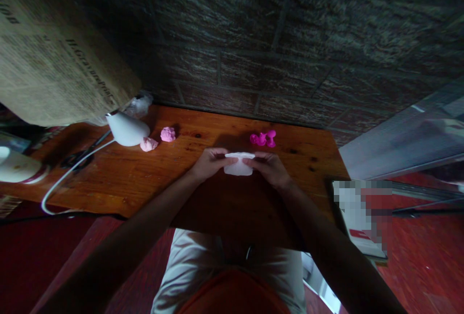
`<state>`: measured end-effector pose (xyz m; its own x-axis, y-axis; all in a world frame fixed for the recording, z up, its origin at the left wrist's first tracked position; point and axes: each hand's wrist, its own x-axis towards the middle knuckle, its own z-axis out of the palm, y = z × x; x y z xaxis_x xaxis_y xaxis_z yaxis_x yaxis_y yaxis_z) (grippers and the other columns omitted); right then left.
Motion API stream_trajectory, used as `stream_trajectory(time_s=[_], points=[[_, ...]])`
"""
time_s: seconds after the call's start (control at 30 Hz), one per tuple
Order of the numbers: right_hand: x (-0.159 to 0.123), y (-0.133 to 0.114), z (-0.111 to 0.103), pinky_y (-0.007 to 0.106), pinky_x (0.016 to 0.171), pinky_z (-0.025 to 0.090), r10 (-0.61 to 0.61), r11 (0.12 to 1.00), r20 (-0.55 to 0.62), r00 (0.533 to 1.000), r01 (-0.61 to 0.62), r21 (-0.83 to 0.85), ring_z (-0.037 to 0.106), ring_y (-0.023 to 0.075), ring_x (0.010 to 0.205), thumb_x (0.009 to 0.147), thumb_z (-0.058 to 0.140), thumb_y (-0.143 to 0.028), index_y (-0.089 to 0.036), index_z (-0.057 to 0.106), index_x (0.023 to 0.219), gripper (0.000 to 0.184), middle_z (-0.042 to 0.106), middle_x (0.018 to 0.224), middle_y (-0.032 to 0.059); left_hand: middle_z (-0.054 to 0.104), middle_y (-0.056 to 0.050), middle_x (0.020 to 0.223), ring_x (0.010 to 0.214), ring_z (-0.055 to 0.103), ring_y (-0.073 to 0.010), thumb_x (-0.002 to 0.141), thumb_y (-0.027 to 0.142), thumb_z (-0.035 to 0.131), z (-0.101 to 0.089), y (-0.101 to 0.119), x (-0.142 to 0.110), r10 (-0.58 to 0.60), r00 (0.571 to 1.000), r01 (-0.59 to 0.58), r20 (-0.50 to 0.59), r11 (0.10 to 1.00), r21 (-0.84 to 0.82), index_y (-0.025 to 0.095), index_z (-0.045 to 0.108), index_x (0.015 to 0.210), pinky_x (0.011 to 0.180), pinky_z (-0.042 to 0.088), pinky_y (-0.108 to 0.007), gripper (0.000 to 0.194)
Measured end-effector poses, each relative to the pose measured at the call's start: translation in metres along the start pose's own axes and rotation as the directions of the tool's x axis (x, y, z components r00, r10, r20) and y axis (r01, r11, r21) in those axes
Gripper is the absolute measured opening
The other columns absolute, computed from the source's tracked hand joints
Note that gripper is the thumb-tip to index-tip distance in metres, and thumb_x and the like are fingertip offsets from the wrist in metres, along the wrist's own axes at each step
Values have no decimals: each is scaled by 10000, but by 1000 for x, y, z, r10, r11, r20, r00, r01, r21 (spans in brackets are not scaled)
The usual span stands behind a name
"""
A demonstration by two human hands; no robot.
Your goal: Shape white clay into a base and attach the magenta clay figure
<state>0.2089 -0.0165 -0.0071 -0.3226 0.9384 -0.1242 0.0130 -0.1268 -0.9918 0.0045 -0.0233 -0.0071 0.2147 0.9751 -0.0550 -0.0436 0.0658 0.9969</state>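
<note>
Between my two hands is a flat, pale white piece (238,168) with a slightly uneven upper edge; I cannot make out its material. My left hand (212,163) pinches its left side, thumb over the front. On the right side, my right hand (270,166) grips it the same way, and both thumbs nearly meet at the middle. The piece is held over the near part of the wooden table (174,173). Just beyond my right hand lie several small magenta plastic pieces (263,138). Farther left sit a pink crumpled lump (168,134) and a paler pink lump (148,144).
A white cone-shaped device (127,129) with a white cable (54,193) stands at the left, beside dark scissors (81,158). A printed brown paper sheet (65,57) hangs over that end. Behind the table rises a stone-patterned wall (232,52). A whitish container (16,166) is far left.
</note>
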Motion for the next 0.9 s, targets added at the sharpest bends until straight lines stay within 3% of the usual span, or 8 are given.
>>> stream_trajectory(time_s=[0.3,0.57,0.9], points=[[4,1,-6,322,755,577,57,990,63,996,-65,123,672,152,743,637,846,-444,-198,779,813,309,746,811,15,758,-54,798,674,659,-152,632,391,859,-3,-3,2,-37,999,38,14,996,-78,142,776,840,679,536,-295,335],[4,-1,-9,333,792,594,22,992,59,998,-29,123,691,153,792,678,833,-396,-210,775,845,257,750,863,10,707,-7,674,585,603,-105,595,351,881,-4,-1,2,-40,995,33,-92,996,-77,150,729,659,589,513,-240,260],[4,-1,-16,334,792,603,18,985,35,999,-24,169,709,144,769,708,818,-388,-224,763,914,269,749,855,-2,761,-42,844,715,677,-150,582,364,893,-7,0,1,-95,989,80,-117,988,-132,155,753,819,657,553,-274,346]])
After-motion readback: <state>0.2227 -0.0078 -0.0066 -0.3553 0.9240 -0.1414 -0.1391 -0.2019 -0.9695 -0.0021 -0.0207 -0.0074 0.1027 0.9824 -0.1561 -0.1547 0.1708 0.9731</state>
